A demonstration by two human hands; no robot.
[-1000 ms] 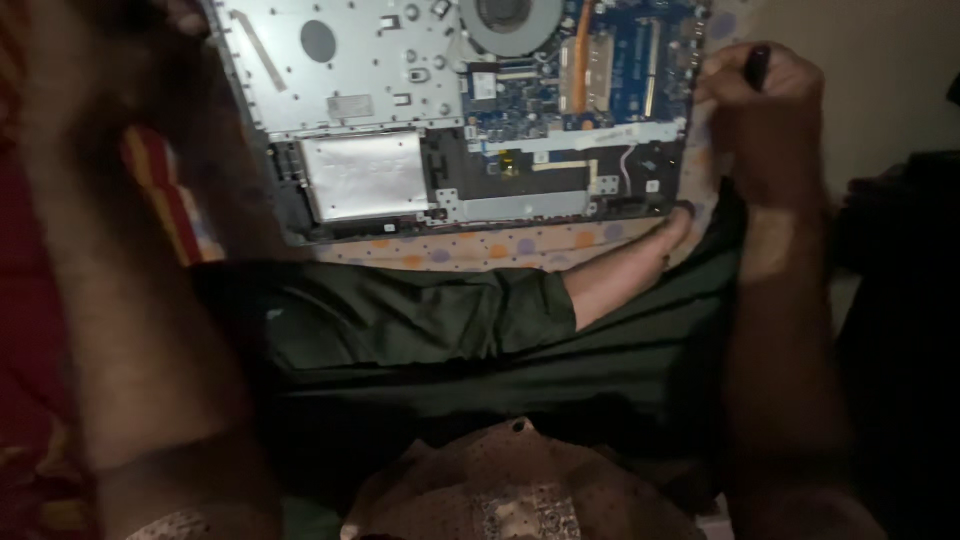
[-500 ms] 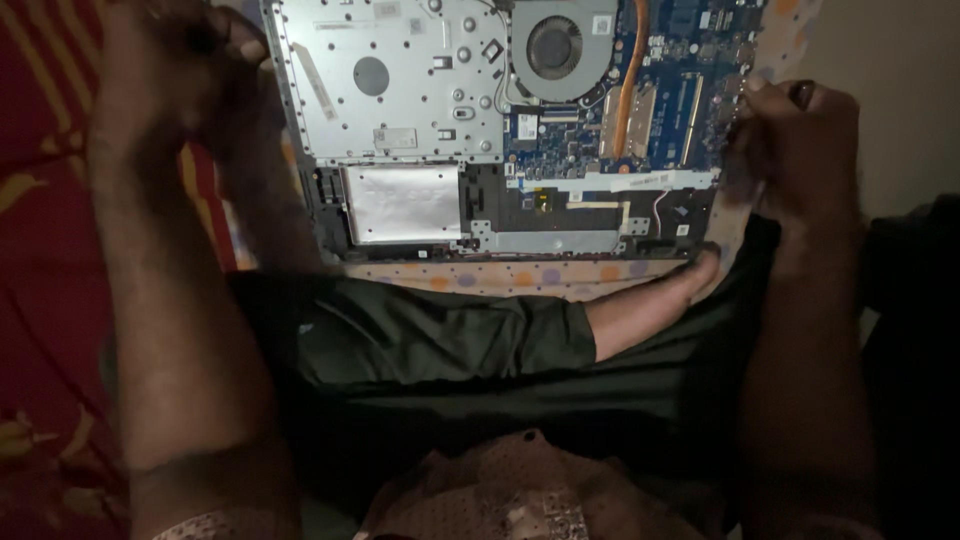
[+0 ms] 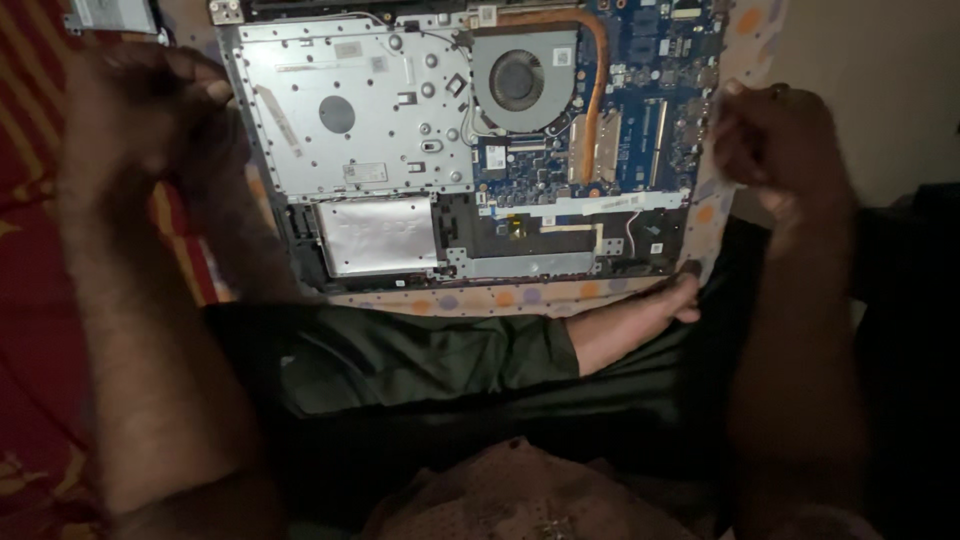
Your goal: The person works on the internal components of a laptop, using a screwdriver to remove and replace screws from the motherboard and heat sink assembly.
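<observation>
Roughly, top-down over a lap:
Laptop: opened laptop point(image 3: 470, 160) lies bottom cover off, insides up, on a dotted cloth point(image 3: 520, 298) – centre to far side of the view.
Left hand: left hand point(image 3: 150, 110) is at the laptop's left edge, fingers curled together; blurred, so whether it grips anything – cannot tell.
Right hand: right hand point(image 3: 775, 140) is raised just off the laptop's right edge, fingers bunched in a loose fist; blurred, contents cannot tell.
Fan: round grey fan point(image 3: 520, 82) far centre, copper heat pipe point(image 3: 597, 80) bending along its right side.
Board: blue circuit board point(image 3: 640, 130) right of the fan.
Plate: silver metal plate point(image 3: 350, 110) far left, silver rectangular drive point(image 3: 378, 234) near left.
Leg: dark green trouser leg point(image 3: 400, 350) crosses near the laptop, bare foot point(image 3: 640, 320) touching its near right corner.
Left margin: red patterned fabric point(image 3: 40, 300).
</observation>
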